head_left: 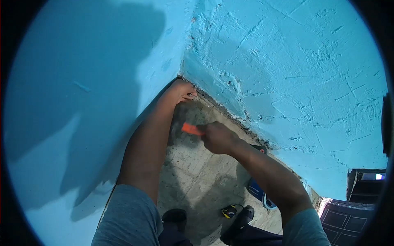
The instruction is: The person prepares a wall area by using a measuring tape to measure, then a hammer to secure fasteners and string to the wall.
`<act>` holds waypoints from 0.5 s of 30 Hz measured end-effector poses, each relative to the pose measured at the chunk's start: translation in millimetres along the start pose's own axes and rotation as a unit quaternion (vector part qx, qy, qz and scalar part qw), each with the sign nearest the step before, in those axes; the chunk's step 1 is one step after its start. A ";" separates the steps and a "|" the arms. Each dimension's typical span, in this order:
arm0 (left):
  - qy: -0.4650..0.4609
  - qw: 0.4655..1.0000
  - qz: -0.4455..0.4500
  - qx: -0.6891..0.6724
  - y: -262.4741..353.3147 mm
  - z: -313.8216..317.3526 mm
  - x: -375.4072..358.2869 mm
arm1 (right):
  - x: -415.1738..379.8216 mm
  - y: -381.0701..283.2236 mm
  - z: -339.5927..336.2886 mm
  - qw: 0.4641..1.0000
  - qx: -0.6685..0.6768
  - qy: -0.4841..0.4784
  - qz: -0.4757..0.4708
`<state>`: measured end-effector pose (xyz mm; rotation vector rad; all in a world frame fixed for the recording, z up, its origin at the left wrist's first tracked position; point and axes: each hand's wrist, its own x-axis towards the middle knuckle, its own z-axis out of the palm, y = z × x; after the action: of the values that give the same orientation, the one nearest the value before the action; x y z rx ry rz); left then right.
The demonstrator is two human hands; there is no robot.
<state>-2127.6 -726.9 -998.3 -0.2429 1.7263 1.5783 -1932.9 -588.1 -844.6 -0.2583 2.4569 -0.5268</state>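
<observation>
My left hand reaches into the corner where two blue walls meet, low near the floor. Its fingers are curled closed; whatever they hold, if anything, is hidden. Closer to me, my right hand is wrapped around a tool with an orange handle. The orange part juts out to the left of the fist and is slightly blurred. The rest of that tool cannot be made out. It is apart from my left hand, above the concrete floor.
The right wall is rough, with chipped plaster along its base. A yellow and black tape measure lies by my right shoe. Partly behind my right forearm is a blue container. A dark panelled door shows at lower right.
</observation>
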 end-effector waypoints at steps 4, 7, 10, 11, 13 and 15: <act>-0.003 0.999 -0.049 0.003 12.5 -1.6 -13.6 | 10.0 12.8 -9.8 0.995 -0.013 -0.072 -0.061; -0.015 0.999 -0.040 0.006 11.3 -1.5 -16.6 | 16.7 17.2 -7.7 1.000 0.013 0.009 -0.008; -0.019 0.999 -0.045 0.014 11.5 -1.8 -15.4 | 5.8 1.8 9.5 0.997 -0.006 -0.054 -0.062; -0.019 0.998 -0.050 0.018 12.4 -1.6 -14.8 | 10.2 8.3 10.6 0.993 0.018 -0.071 -0.091; -0.013 0.999 -0.049 0.005 9.4 -1.6 -12.0 | 22.5 20.3 4.4 0.981 0.063 -0.107 -0.149; -0.013 1.000 -0.026 0.002 3.7 -1.1 -7.9 | 25.8 20.4 -3.6 0.998 0.031 -0.021 -0.059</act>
<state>-2124.9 -729.9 -990.6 -0.2620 1.6913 1.5345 -1956.8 -576.4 -864.2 -0.3870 2.3900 -0.6407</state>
